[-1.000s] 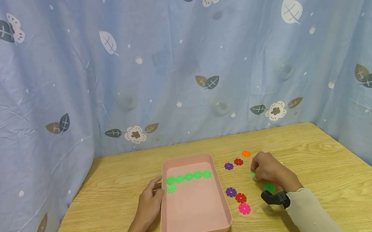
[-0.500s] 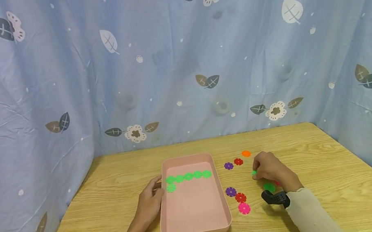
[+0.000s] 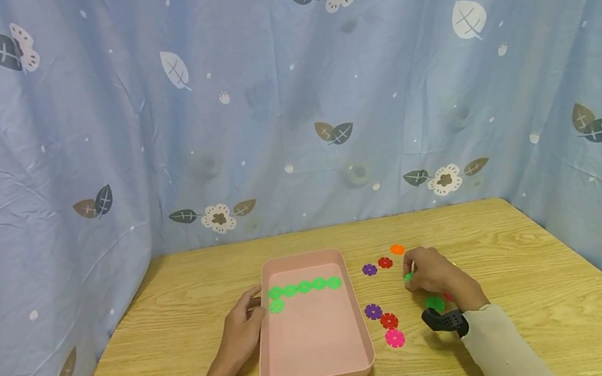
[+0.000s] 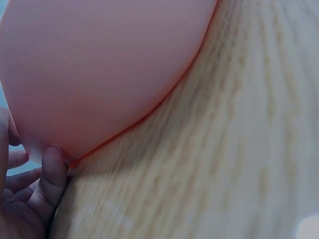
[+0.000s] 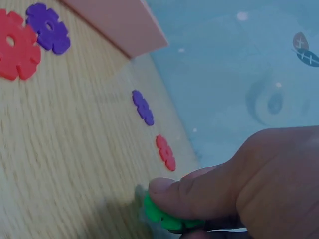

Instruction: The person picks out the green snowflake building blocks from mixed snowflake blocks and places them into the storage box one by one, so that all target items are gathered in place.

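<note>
In the head view a pink tray [image 3: 317,353] holds several green snowflake discs [image 3: 304,287], most in a row across its far part and one below the row's left end. My left hand [image 3: 243,327] rests against the tray's outer left wall; the left wrist view has the thumb [image 4: 53,167] touching the wall low down, near the tabletop. My right hand [image 3: 430,270] pinches a green snowflake disc [image 5: 158,211] between thumb and fingers, close over the table right of the tray. Another green disc [image 3: 435,304] lies below that hand, partly beside the wrist strap.
Between tray and right hand lie purple [image 3: 373,311], red [image 3: 389,321] and pink discs [image 3: 395,338]. Farther back are another purple disc [image 3: 370,269], a red disc [image 3: 385,262] and an orange disc [image 3: 397,249]. A blue patterned curtain [image 3: 277,118] surrounds the wooden table [image 3: 192,288].
The green disc in my right hand has tilted slightly between the fingers, and that hand has barely shifted. My left hand stays at the tray.
</note>
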`<state>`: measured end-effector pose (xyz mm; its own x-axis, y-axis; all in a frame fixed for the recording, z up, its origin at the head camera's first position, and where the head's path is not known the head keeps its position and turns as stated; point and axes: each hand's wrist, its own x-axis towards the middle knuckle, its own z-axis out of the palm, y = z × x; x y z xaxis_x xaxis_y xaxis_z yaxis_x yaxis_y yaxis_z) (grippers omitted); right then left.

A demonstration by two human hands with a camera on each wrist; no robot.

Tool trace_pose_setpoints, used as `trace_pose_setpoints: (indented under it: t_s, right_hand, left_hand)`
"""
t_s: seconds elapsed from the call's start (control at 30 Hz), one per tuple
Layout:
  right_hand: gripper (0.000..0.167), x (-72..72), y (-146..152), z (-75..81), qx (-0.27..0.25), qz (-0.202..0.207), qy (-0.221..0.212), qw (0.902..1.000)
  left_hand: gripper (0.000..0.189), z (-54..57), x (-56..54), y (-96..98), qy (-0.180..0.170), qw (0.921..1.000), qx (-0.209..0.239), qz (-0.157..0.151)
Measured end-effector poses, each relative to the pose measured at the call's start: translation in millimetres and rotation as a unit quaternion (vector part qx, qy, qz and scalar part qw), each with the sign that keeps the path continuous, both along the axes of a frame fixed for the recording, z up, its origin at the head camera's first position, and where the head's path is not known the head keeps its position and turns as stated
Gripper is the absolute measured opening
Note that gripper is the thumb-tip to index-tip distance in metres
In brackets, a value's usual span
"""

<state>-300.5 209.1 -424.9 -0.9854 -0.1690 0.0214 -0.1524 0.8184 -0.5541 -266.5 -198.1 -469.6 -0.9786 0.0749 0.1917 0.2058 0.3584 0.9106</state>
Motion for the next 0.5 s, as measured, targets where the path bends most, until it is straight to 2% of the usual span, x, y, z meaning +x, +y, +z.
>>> trace_pose_setpoints:
  t_s: [0.23,0.33,0.5]
  right_hand:
    - [0.006,3.4,-4.9,11.4,-0.012,0.026,0.019,0.9994]
    - [0.006,4.9,-9.7,19.7,-0.018,0.037,0.03,0.9987]
    - [0.007,7.2,-21.8,33.4,-0.024,0.049,0.073,0.9958]
  left_hand:
    - [0.048,-0.8,-1.7,0.2,0.005,1.0,-0.004,0.006]
    - [0.047,-1.1,-1.9,-0.1,0.005,0.9999,-0.009,0.011]
    - [0.048,-1.5,-2.3,-0.2,0.006,0.9998,-0.013,0.013]
